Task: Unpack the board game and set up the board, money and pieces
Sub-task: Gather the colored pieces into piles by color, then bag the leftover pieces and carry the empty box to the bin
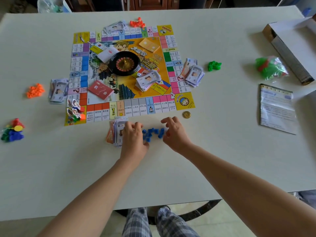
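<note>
The game board [95,113] lies flat on the table with a black roulette wheel [124,63] at its middle, red cards [100,89] and orange cards [149,44] on it. Several blue plastic houses [153,133] lie just below the board's near edge, between my hands. My left hand [134,135] rests fingers-down at their left side, partly over a stack of paper money [116,132]. At their right side sits my right hand [174,130], fingers curled down. Whether either hand pinches a house is hidden. More money stacks lie at the left [57,90], right [193,72] and far edge [114,27].
Orange houses sit at the left [35,90] and far side [136,23], green ones [214,65] at the right. Character standees [74,109] stand on the board's near-left corner. Coloured pawns [12,130], a gold coin [186,114], a bag of pieces [270,68], a rules sheet [277,108] and the open box [290,48] lie around.
</note>
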